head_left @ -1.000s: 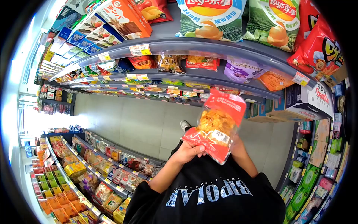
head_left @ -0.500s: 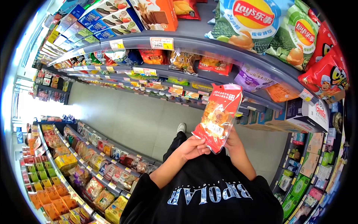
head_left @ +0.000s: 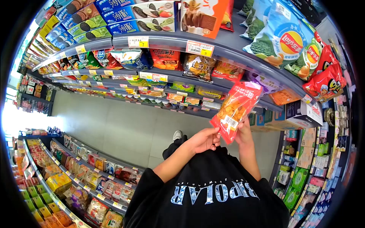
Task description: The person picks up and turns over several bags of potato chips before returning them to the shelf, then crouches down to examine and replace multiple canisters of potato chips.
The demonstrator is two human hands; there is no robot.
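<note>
While yellow packs [head_left: 59,183] sit on the low shelf [head_left: 81,184] at 8 o'clock, L hand [head_left: 204,140] is at 5: fingers curled narrow, thumb by the lower L corner of the snack bag [head_left: 238,109], can't tell if it's actually pinching! Bag itself, red w/ a clear window, is up at 3 o'clock, tilted, barcode [head_left: 230,121] showing. R hand [head_left: 244,135], approx. 4, holds it from behind, some fingers hidden. Step in hand, I'd judge: bag held up, label side showing. Next move calls for a firm R grip & L pinching properly or clear. Blue Lay's bag [head_left: 279,41], 2 o'clock, well apart.
</note>
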